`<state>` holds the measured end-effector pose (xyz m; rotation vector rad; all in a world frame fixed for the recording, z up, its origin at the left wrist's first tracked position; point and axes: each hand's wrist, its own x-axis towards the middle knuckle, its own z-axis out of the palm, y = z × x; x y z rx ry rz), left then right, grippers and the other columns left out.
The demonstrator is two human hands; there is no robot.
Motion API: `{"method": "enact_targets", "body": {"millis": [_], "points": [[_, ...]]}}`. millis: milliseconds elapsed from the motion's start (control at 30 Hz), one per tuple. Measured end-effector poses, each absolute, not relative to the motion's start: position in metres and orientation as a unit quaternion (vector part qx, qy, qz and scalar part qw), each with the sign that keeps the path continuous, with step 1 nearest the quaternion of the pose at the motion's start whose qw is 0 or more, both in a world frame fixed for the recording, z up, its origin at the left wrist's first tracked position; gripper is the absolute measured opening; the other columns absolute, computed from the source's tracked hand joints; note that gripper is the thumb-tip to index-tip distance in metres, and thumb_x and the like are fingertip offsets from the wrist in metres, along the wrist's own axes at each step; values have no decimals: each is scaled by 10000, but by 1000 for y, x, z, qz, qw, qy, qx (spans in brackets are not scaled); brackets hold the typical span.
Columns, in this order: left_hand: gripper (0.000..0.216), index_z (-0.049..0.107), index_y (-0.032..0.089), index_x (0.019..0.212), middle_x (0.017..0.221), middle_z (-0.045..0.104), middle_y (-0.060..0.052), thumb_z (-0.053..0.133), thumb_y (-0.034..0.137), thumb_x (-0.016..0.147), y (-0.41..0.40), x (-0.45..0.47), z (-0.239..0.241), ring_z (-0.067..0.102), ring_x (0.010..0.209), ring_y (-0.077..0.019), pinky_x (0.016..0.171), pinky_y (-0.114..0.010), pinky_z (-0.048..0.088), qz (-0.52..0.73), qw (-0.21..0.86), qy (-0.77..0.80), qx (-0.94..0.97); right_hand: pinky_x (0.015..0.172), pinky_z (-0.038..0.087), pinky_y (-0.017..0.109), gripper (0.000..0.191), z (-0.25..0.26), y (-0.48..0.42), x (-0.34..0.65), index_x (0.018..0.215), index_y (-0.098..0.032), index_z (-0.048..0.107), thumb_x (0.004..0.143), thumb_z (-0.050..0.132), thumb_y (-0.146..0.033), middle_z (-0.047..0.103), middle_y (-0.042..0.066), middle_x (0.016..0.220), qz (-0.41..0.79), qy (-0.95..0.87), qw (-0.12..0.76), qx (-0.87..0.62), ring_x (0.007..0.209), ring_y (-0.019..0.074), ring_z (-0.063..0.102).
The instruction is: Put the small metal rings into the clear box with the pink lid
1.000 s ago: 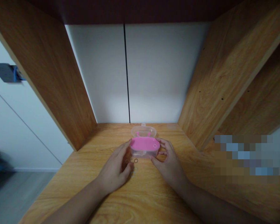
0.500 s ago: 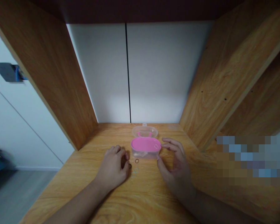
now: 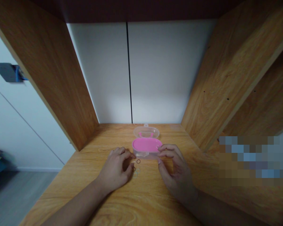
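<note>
A small clear oval box [image 3: 145, 155] with a pink tray [image 3: 145, 144] on top stands on the wooden surface, its transparent lid [image 3: 146, 131] folded back behind it. Near the tray's right end lies a pale thin band, partly covered by fingers of my right hand [image 3: 176, 171]. That hand curves around the box's right end, thumb and fingers apart. To the front left, my left hand [image 3: 115, 166] rests with index finger and thumb spread beside the loose bands. Those include a dark band [image 3: 138, 161], a second dark band [image 3: 134, 169] by the thumb, and pale bands [image 3: 137, 172].
Wooden side panels rise on the left [image 3: 44, 72] and right [image 3: 217, 81], with a white back panel [image 3: 165, 75] between them. A dark shelf [image 3: 141, 11] runs overhead. At the right edge is a pixelated patch.
My right fingers have moved left over the tray's right end. My left index finger has stretched toward the box, and the dark band by the thumb shows more fully.
</note>
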<state>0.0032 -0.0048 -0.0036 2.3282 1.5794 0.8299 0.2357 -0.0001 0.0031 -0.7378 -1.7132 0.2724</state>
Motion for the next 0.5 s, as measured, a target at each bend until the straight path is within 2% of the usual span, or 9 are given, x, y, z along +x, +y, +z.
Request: {"method": "enact_targets", "body": {"millis": [267,500], "points": [[78,650,214,806,909,666,-64,593,164,824,-5,4,-4,603,920,-267,828,-416,445,283,110,539,786,859,535,379,287,2,-3,236,995,-281,598,839,547,-46,609,46,1017,120,-759,570,-291,966,224,649],[114,613,214,822,917,635,-55,541,159,892,-5,3,-2,573,931,-260,861,-423,415,258,113,525,803,833,524,358,295,3,-5,237,985,-275,589,846,521,-24,590,38,1001,127,-773,563,-264,953,209,632]]}}
